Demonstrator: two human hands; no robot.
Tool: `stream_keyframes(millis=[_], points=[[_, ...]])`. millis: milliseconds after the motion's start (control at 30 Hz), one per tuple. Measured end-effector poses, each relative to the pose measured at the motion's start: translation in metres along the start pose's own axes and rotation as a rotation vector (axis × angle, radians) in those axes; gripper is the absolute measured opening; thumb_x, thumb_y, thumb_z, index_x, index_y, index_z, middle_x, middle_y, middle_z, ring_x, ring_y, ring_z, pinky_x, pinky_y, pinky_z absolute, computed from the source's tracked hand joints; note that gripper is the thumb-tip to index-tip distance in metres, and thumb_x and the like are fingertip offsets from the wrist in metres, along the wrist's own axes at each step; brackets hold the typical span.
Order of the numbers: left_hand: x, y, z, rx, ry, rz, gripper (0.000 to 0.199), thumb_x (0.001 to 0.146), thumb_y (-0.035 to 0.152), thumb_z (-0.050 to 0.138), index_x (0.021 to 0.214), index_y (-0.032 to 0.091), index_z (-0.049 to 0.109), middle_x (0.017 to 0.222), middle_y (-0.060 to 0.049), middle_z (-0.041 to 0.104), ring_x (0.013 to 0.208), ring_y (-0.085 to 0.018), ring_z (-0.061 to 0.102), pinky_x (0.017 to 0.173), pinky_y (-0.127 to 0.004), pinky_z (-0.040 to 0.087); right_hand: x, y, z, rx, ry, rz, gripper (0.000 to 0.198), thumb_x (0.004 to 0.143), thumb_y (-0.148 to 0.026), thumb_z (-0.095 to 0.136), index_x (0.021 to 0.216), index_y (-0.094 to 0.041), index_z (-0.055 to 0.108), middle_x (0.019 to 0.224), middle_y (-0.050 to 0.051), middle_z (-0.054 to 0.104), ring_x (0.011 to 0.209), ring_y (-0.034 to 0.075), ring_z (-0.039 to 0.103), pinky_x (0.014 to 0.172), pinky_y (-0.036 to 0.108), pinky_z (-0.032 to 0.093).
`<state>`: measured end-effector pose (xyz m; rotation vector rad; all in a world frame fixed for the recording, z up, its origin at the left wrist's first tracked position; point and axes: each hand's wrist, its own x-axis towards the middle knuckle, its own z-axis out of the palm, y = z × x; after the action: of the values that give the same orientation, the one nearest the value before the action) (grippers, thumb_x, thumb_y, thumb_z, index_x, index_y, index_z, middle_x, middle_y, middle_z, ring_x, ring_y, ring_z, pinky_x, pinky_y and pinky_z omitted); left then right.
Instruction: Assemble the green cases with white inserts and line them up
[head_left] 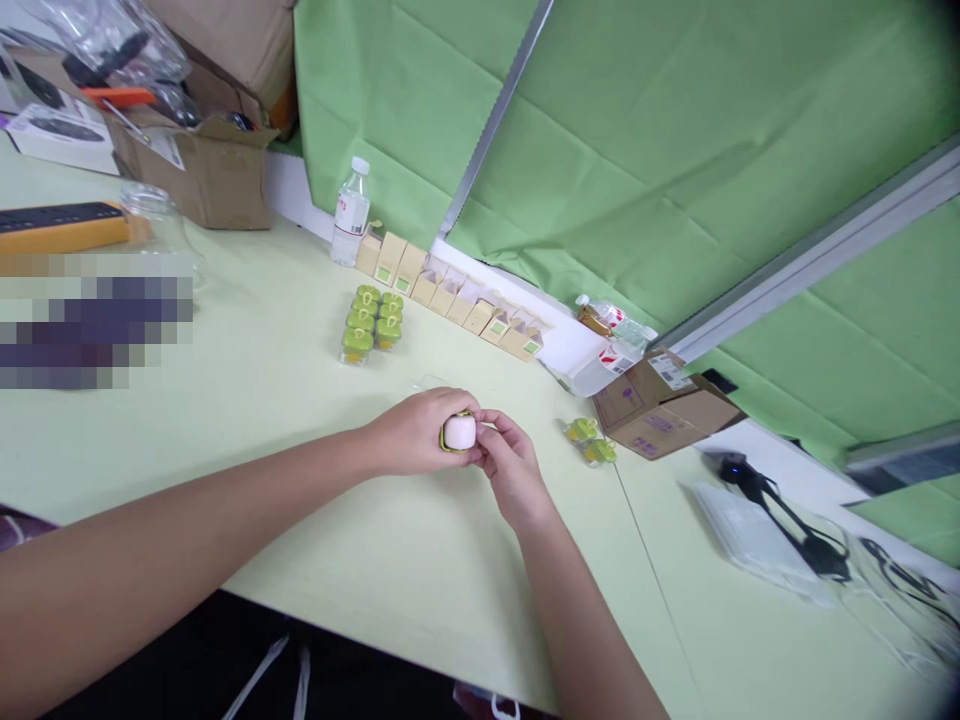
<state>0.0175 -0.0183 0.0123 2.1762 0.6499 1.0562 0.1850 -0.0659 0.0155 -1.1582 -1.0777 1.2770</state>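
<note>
My left hand (418,432) is wrapped round a small rounded white piece with a green rim (460,432), much like the lids of the small containers nearby. My right hand (514,462) meets it from the right, its thumb and fingers pinched at the edge of the same piece. Just behind my left hand, the faint outline of something clear (430,382) shows on the table. Farther back stand several small clear containers with green lids (358,340) in two rows. Two more green-lidded containers (600,452) are to the right of my hands.
Several small cream boxes (469,303) line the wall beside an upright water bottle (350,215). At right are a cardboard box (660,405), bottles lying down (600,368) and a black device (787,520) on a clear plastic bag. A filled carton (217,175) and a jar (154,230) stand left.
</note>
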Motion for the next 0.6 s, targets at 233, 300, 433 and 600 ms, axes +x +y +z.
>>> stream_keyframes(millis=[233, 300, 433, 600], points=[[0.0005, -0.0017, -0.0011, 0.015, 0.024, 0.049, 0.029, 0.075, 0.029, 0.077, 0.092, 0.021, 0.055, 0.094, 0.000, 0.059, 0.086, -0.017, 0.058, 0.072, -0.029, 0.044, -0.0013, 0.0000, 0.0001, 0.007, -0.006, 0.000, 0.022, 0.075, -0.034, 0.077, 0.090, -0.019, 0.068, 0.073, -0.001, 0.067, 0.058, 0.010, 0.056, 0.058, 0.025, 0.052], [0.0002, -0.0016, -0.0017, 0.018, 0.027, 0.049, 0.031, 0.074, 0.029, 0.077, 0.093, 0.021, 0.055, 0.095, 0.000, 0.057, 0.086, -0.017, 0.058, 0.072, -0.029, 0.045, -0.0020, 0.0005, 0.0000, 0.011, -0.016, 0.007, 0.022, 0.076, -0.034, 0.076, 0.091, -0.020, 0.068, 0.075, -0.001, 0.067, 0.060, 0.010, 0.055, 0.059, 0.024, 0.052], [-0.0006, -0.0012, -0.0016, 0.031, 0.034, 0.024, 0.031, 0.073, 0.033, 0.078, 0.094, 0.022, 0.058, 0.098, -0.002, 0.055, 0.086, -0.018, 0.058, 0.073, -0.030, 0.046, -0.0031, 0.0008, 0.0003, 0.032, -0.037, 0.016, 0.019, 0.079, -0.034, 0.074, 0.091, -0.020, 0.068, 0.077, -0.001, 0.065, 0.061, 0.010, 0.054, 0.059, 0.024, 0.052], [0.0006, -0.0009, -0.0025, 0.095, 0.099, 0.047, 0.032, 0.072, 0.036, 0.079, 0.094, 0.022, 0.061, 0.095, -0.002, 0.056, 0.089, -0.020, 0.057, 0.076, -0.032, 0.047, -0.0043, -0.0024, 0.0028, 0.055, -0.042, 0.020, 0.019, 0.079, -0.035, 0.075, 0.090, -0.020, 0.069, 0.081, -0.001, 0.066, 0.063, 0.011, 0.055, 0.060, 0.025, 0.052]])
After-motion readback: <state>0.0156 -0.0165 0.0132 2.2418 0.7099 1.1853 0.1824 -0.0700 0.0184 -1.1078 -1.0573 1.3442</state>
